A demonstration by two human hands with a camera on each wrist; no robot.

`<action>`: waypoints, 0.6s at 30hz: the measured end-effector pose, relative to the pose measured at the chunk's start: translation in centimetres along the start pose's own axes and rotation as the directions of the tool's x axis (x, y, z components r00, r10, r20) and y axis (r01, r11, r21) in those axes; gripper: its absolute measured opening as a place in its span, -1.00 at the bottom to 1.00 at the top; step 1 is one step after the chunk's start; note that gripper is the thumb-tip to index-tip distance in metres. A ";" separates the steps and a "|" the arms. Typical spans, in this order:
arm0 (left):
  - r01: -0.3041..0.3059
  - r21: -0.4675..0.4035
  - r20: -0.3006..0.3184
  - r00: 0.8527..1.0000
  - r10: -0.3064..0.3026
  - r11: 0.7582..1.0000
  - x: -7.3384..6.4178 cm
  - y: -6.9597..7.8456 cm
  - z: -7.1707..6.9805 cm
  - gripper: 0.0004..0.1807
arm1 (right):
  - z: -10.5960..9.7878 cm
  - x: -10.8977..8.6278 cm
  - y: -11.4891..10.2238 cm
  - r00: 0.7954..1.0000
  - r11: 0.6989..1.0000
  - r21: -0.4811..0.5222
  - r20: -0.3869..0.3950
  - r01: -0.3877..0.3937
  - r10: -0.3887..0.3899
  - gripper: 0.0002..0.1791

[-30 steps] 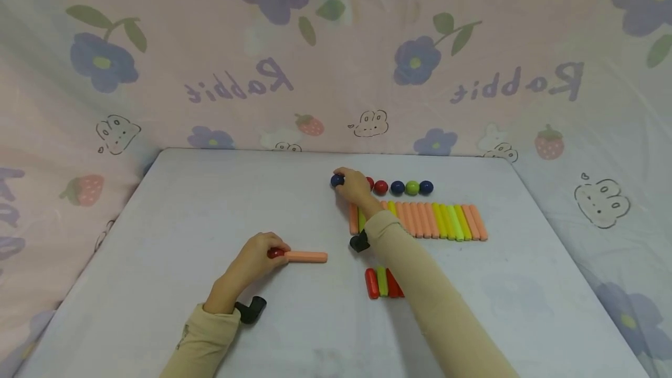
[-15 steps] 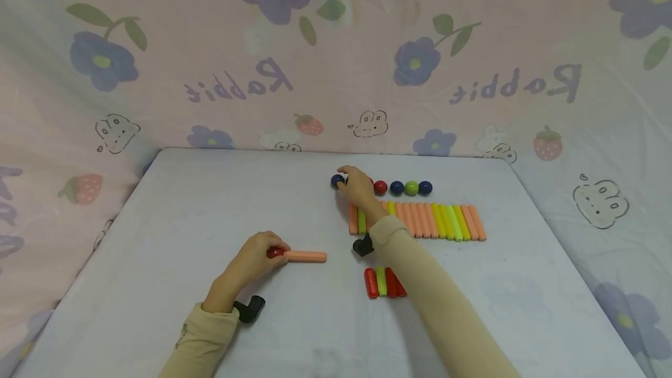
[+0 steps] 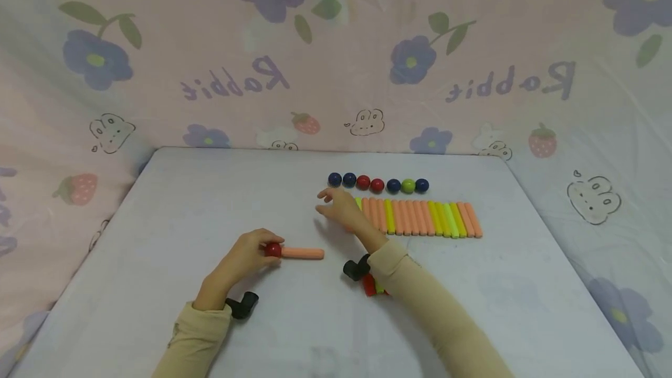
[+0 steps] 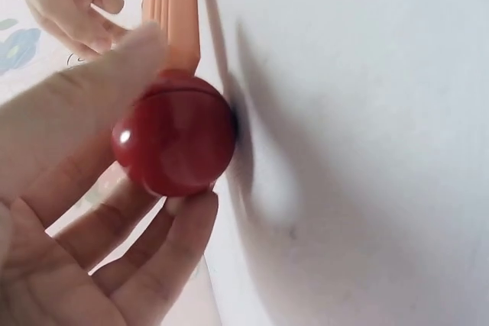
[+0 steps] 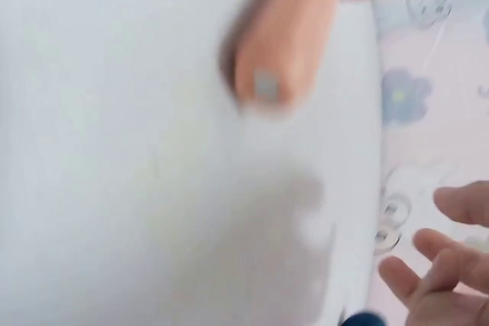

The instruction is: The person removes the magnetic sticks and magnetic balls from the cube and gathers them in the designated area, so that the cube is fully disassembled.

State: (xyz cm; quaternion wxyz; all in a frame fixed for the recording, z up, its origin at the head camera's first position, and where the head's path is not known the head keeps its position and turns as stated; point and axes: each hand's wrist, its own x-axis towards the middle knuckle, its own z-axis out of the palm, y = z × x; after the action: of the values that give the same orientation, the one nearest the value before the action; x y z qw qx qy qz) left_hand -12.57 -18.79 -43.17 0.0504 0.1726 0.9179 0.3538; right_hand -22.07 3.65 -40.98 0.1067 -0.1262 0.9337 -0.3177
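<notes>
In the head view, my left hand point(image 3: 245, 256) pinches a red ball point(image 3: 273, 249) on the white table. The ball meets the near end of a peach stick point(image 3: 303, 254) that points right. The left wrist view has the glossy ball point(image 4: 176, 139) between thumb and fingers, against the stick point(image 4: 174, 13). My right hand point(image 3: 341, 210) hovers by the left end of a row of sticks, fingers loosely spread and holding nothing. A dark blue ball point(image 3: 335, 179) sits just beyond its fingertips. The right wrist view shows the stick's end point(image 5: 267, 85), with a small grey square on it.
Several blue, red and green balls point(image 3: 377, 185) line the back of the table. Peach and yellow-green sticks point(image 3: 415, 217) lie side by side in front of them. Short red and green sticks point(image 3: 370, 286) are partly covered by the right sleeve. A patterned cloth hangs behind.
My right hand has left the leftmost blue balls and come nearer and slightly left. Those balls stay in the row. My left hand keeps its hold on the red ball.
</notes>
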 end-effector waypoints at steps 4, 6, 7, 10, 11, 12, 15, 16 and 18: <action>-0.011 -0.022 0.003 1.000 0.011 1.000 -0.1 -0.1 -0.3 -0.61 | 1.2 -1.7 -0.9 0.997 0.998 0.028 0.045 0.062 -0.064 -0.64; -0.016 -0.018 0.001 1.000 0.016 1.000 -0.2 -0.1 -0.3 -0.61 | 1.9 -2.5 -1.5 0.993 0.995 0.053 0.074 0.086 -0.090 -0.64; -0.021 -0.018 0.000 1.000 0.021 1.000 -0.2 -0.2 -0.4 -0.61 | 2.2 -2.9 -1.7 0.991 0.993 0.070 0.092 0.091 -0.097 -0.63; -0.030 -0.018 -0.004 1.000 0.030 0.999 -0.1 -0.3 -0.4 -0.62 | 3.1 -3.7 -2.4 0.982 0.990 0.091 0.145 0.108 -0.121 -0.61; -0.034 -0.020 -0.006 0.999 0.034 0.999 -0.1 -0.3 -0.4 -0.63 | 3.4 -4.0 -2.5 0.979 0.989 0.090 0.160 0.116 -0.129 -0.60; -0.037 -0.024 -0.007 0.999 0.037 0.999 -0.1 -0.3 -0.4 -0.63 | 3.8 -4.1 -2.6 0.975 0.988 0.087 0.172 0.126 -0.139 -0.61; -0.041 -0.043 -0.010 0.999 0.041 0.998 -0.2 -0.2 -0.4 -0.63 | 4.6 -4.5 -2.9 0.965 0.987 0.071 0.210 0.145 -0.157 -0.63; -0.042 -0.047 -0.013 0.999 0.041 0.998 -0.2 -0.2 -0.4 -0.64 | 4.8 -4.6 -2.9 0.962 0.987 0.061 0.219 0.151 -0.161 -0.64; -0.045 -0.051 -0.016 0.999 0.044 0.998 -0.2 -0.1 -0.4 -0.64 | 5.2 -4.6 -3.1 0.959 0.985 0.049 0.225 0.167 -0.174 -0.67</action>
State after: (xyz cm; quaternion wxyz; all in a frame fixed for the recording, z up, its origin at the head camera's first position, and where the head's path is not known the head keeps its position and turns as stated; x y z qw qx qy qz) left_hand -12.47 -19.20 -42.93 0.0400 0.1890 0.9047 0.3798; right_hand -15.73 -0.25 -42.53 0.1874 -0.2403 0.8961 -0.3227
